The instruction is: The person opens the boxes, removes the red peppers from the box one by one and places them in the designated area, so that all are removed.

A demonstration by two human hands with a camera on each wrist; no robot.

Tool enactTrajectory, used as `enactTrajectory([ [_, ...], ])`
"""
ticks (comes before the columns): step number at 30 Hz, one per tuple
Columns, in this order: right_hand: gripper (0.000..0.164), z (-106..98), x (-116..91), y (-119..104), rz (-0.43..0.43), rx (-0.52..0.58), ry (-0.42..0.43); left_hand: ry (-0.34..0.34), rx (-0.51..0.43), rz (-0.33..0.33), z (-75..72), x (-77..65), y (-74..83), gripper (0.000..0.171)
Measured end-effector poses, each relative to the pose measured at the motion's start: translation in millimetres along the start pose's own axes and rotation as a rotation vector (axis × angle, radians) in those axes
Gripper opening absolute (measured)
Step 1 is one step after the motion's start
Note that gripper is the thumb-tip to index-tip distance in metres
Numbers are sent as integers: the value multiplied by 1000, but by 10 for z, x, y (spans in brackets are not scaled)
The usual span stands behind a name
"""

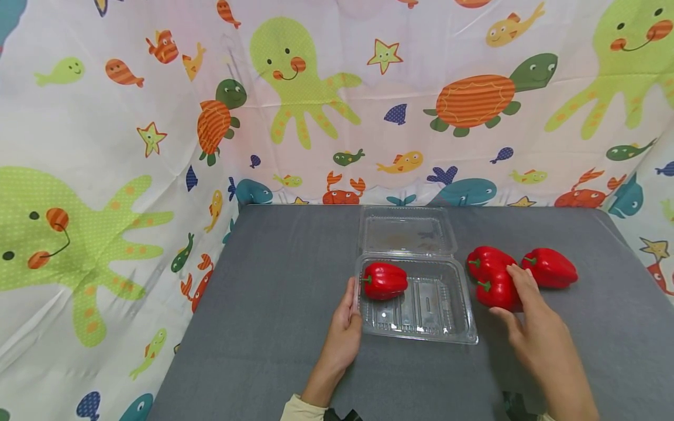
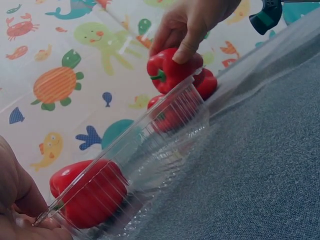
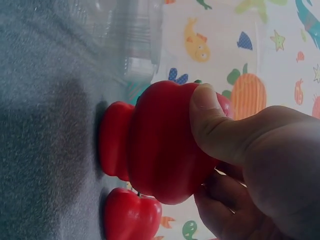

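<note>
A clear plastic clamshell container [image 1: 437,318] stands on the grey cloth, its lid [image 1: 408,231] folded back flat behind it. One red bell pepper [image 1: 385,282] lies in its left part, green stem pointing left. My left hand [image 1: 343,333] grips the container's left rim, thumb on the near side. To the right of the container, my right hand [image 1: 550,339] holds another red bell pepper [image 1: 496,294] between thumb and fingers; in the left wrist view it is raised above the others. Behind it sits a third pepper [image 1: 485,258], partly hidden.
A further red pepper [image 1: 553,269] lies right of the held one, just beyond the right fingertips. The grey tabletop [image 1: 284,280] runs back to a printed cloth backdrop [image 1: 337,88] with sea animals, which also rises along both sides.
</note>
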State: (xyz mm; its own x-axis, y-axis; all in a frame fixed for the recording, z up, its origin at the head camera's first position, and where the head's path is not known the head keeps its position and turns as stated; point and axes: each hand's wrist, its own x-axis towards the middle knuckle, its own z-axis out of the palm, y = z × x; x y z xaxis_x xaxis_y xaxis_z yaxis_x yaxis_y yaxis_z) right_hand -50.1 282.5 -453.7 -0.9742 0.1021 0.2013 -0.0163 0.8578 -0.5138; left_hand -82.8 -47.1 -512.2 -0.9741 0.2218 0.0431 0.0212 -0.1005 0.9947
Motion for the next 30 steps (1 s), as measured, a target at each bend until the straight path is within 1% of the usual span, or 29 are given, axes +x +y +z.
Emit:
enactTrajectory([
  [6,110,18,21,53,27,4,-26,0,0,5,-4,-2,-7,68],
  [13,107,43,22,115,59,2,-74,10,0,-4,6,-2,6,68],
  [19,105,60,25,164,55,5,-91,27,7,-27,12,-13,39,69],
  [30,105,84,29,200,53,1,-119,30,8,-33,12,-10,35,69],
])
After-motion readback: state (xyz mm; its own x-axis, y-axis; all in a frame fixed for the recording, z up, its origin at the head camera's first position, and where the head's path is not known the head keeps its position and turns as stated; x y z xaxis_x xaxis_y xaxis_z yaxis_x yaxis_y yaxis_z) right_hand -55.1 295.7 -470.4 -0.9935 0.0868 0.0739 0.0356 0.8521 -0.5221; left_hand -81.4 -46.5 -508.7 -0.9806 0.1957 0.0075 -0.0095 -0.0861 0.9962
